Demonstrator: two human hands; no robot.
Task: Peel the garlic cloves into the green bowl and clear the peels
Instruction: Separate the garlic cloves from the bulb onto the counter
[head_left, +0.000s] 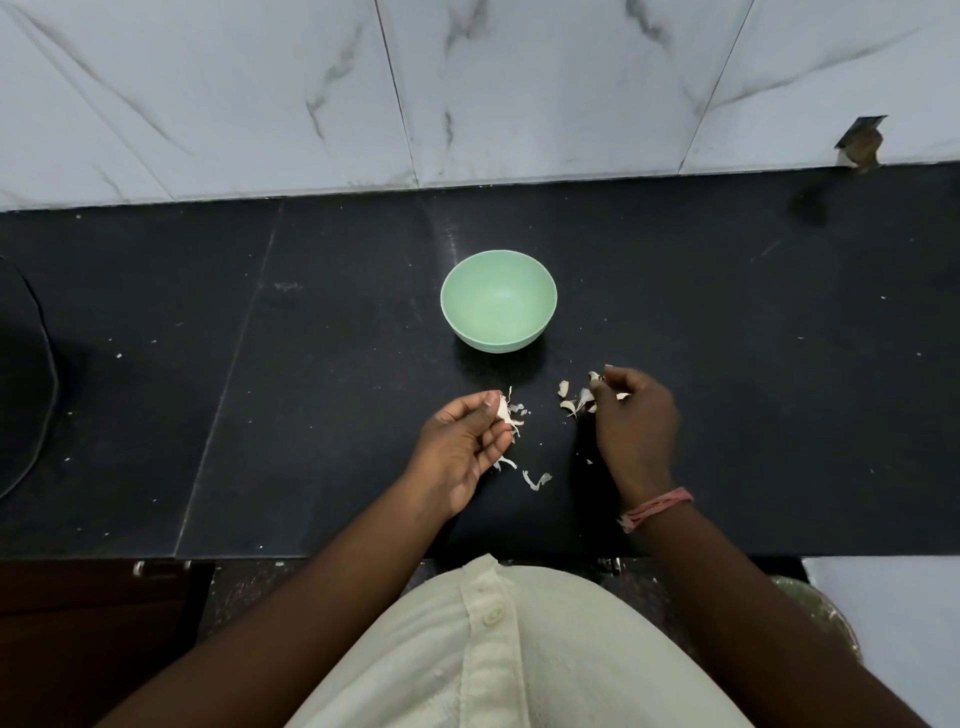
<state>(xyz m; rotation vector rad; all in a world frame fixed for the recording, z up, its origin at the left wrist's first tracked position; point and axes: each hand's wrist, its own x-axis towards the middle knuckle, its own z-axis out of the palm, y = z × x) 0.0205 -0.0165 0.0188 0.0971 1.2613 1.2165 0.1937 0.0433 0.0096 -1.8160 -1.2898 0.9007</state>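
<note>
- Black counter (322, 364) runs the full width of the view; white marbled wall tiles (260, 104) bound its far edge, and its near edge stops just ahead of the person's cream shirt (519, 649).
- Far left: a dark rounded object (26, 384), cut by the frame; a broad bare stretch of counter lies between it and the hands.
- Left hand (467, 447), palm up, pinches a garlic clove (503, 408) between thumb and curled fingers, loose skin hanging from it.
- Peel scraps (535, 478) lie on the counter just beside that hand.
- Green bowl (498, 300) stands upright beyond the hands, apart from both; nothing shows inside it.
- Garlic cloves and skins (574, 400) cluster near the bowl's front right.
- Right hand (636, 421) has its fingers curled down at that cluster; whether they hold anything cannot be told. Pink band (657, 506) on the wrist.
- Right of the hand: open counter to the frame edge.
</note>
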